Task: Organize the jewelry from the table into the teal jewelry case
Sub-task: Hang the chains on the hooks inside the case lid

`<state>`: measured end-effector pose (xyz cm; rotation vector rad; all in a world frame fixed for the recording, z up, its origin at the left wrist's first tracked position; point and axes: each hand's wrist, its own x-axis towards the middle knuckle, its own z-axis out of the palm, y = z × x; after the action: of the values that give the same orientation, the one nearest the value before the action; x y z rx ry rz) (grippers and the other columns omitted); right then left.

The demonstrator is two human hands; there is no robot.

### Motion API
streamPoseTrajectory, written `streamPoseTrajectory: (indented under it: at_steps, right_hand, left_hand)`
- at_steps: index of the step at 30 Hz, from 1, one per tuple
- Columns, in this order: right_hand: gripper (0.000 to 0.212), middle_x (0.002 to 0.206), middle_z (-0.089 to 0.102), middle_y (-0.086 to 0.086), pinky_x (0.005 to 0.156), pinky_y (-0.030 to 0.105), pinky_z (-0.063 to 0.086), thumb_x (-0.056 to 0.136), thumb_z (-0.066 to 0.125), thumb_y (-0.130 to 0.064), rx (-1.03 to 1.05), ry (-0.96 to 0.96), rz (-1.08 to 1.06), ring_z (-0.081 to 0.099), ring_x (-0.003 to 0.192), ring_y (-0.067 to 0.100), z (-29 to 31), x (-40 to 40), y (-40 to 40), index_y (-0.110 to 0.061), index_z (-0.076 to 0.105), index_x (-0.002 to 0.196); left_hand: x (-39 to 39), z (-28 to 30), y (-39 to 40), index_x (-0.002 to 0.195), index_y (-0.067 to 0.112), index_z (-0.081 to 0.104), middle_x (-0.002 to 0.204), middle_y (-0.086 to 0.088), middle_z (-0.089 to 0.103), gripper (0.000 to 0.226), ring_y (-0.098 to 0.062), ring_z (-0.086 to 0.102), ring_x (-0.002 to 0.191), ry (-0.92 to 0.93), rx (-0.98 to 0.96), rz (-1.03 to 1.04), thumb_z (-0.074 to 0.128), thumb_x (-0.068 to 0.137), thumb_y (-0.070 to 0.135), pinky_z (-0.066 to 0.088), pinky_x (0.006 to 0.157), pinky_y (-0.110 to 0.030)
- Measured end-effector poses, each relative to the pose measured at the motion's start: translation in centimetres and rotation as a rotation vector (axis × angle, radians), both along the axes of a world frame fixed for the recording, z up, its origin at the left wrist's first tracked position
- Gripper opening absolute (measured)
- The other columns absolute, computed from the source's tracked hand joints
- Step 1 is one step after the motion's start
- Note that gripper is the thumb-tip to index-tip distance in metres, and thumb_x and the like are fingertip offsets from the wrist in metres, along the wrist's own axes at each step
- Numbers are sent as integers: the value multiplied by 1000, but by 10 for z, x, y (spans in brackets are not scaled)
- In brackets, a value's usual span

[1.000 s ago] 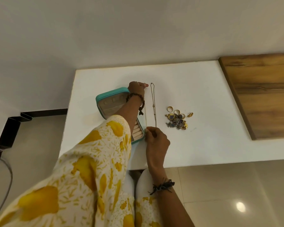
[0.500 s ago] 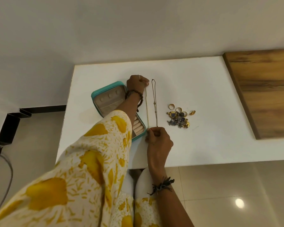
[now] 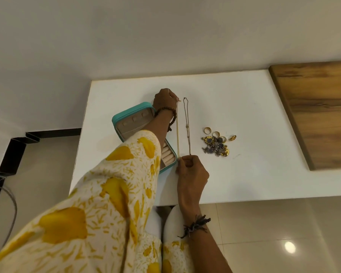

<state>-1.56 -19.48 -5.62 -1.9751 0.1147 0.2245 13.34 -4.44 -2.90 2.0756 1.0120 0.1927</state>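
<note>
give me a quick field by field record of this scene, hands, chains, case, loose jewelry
left hand: left hand pinches the far end of the gold chain
right hand: right hand pinches the near end of the same chain, stretched straight between both hands
second chain: darker chain lies on the table, just right of the gold one
case: teal case open, left of the chains, partly under the left forearm
loose jewelry: rings and earrings piled right of the chains

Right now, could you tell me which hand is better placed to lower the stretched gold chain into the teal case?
Left. The left hand pinches the gold chain's far end right beside the open teal case; the right hand holds the near end past the case's corner.
</note>
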Motion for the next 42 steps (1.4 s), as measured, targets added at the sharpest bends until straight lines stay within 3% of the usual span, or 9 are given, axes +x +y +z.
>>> streamPoseTrajectory:
  at_steps: [5, 10, 15, 21, 24, 26, 32, 37, 42]
  right_hand:
    - [15, 93, 68, 9, 77, 25, 52, 92, 54, -15, 4, -33, 3, 65, 81, 23, 1, -2, 0, -6, 62, 100]
    - [10, 79, 60, -8, 62, 9, 50, 95, 50, -16, 120, -7, -69, 60, 61, 1, 5, 0, -4, -14, 59, 99]
    - [16, 81, 64, 9, 54, 11, 51, 97, 46, -15, 212, -51, -228, 61, 56, 5, 12, 2, -9, -6, 59, 101]
    - [15, 93, 67, 6, 58, 22, 56, 96, 48, -17, 156, -96, -131, 63, 70, 16, 16, -4, -6, -13, 60, 104]
    - [20, 102, 66, 0, 73, 38, 57, 95, 52, -23, 72, -131, 2, 62, 81, 14, 14, -7, -3, -14, 63, 110]
    - [25, 109, 65, 2, 82, 33, 53, 94, 52, -24, -12, -143, 108, 60, 89, 12, 15, -7, -1, -14, 62, 114]
    - [25, 109, 65, 7, 83, 26, 45, 93, 53, -23, -114, -135, 269, 59, 96, 18, 22, -7, -1, -12, 65, 113]
    - [24, 106, 69, 8, 84, 34, 53, 91, 57, -18, -102, -130, 367, 63, 91, 17, 21, -7, 6, -10, 67, 111]
    - [24, 106, 67, 12, 80, 42, 57, 90, 58, -11, -6, -73, 360, 65, 90, 21, 18, -6, 18, -6, 65, 112]
  left_hand:
    - [4, 1, 0, 110, 2, 60, 117, -15, 62, 27, -29, 55, 111, 43, 26, 22, 49, 94, 19, 45, 89, -37]
    - [-14, 29, -27, 102, 12, 59, 111, -9, 57, 17, -24, 51, 107, -149, 315, -194, 48, 93, 22, 44, 85, -40]
    - [-96, 43, -64, 95, 15, 62, 96, -5, 61, 11, -19, 54, 93, -355, 290, -413, 52, 91, 19, 48, 75, -35]
    - [-194, 35, -73, 92, 13, 62, 98, -4, 62, 6, -10, 57, 83, -362, 3, 30, 58, 88, 13, 46, 61, -7]
    - [-220, 24, -72, 97, 17, 56, 102, -2, 55, 17, -23, 56, 96, -304, -111, 343, 62, 84, 9, 44, 67, -16]
    - [-223, 17, -65, 111, 13, 51, 114, -9, 50, 33, -28, 51, 108, -231, -199, 453, 66, 81, 9, 46, 81, -31]
    - [-219, 8, -49, 126, 14, 46, 124, -15, 53, 41, -24, 55, 106, -246, -441, 393, 57, 86, 7, 48, 90, -38]
    - [-223, 4, -42, 128, 13, 48, 125, -11, 56, 47, -26, 55, 112, -245, -402, 394, 47, 85, -7, 45, 95, -34]
    - [-223, -2, -32, 131, 17, 47, 129, -9, 55, 47, -24, 52, 119, -236, -365, 408, 45, 88, -4, 45, 100, -37]
